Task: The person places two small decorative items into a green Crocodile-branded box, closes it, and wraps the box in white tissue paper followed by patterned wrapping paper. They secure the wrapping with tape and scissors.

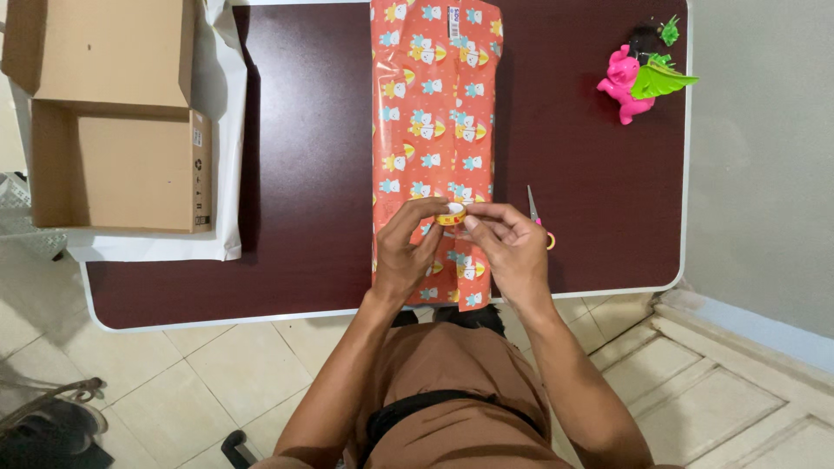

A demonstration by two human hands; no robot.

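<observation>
A small yellow-rimmed tape roll (451,214) with a white core is pinched between the fingertips of the left hand (407,252) and the right hand (508,243), held just above the orange patterned wrapped parcel (434,104) lying on the dark counter (304,174).

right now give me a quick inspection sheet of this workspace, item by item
surface: dark maroon table with a white edge, on a tiled floor.
job's things: small tape roll held over a long parcel in orange patterned wrapping paper.
clutter: scissors just right of the hands; pink toy with green wings at the far right corner; open cardboard box on white sheet at left.
grippers: left hand and right hand both pinch the tape roll from either side.
cables: nothing seen.
surroundings: pale wall at right; a dark object at the lower left, too cut off to identify.
</observation>
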